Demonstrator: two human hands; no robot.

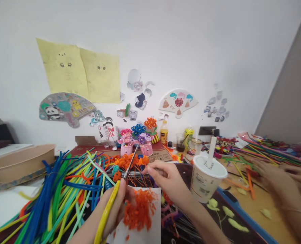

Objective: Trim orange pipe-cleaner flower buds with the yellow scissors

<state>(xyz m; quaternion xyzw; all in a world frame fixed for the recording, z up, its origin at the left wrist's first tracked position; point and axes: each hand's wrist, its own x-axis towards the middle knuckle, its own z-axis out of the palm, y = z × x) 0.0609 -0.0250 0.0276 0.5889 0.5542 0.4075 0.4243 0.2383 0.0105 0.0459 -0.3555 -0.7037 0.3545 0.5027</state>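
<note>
My left hand [125,200] is closed around yellow-handled scissors [109,210], their blades pointing up and away from me. To its right, my right hand [169,181] is in a pinch, thumb against fingers; whatever is between the fingertips is too small to make out. Just beyond both hands stands a cluster of orange pipe-cleaner flowers [130,161] on thin stems. Below the hands, loose orange fluff clippings [140,211] are heaped on a white sheet of paper [154,234]. My left hand partly covers the paper.
Many coloured pipe cleaners [56,193] spread over the left side. A lidded drink cup [207,179] with a straw stands right of my right hand. Finished flower pots [127,149] line the back, near a juice bottle [164,133]. At the right, another person's hands [272,183] work.
</note>
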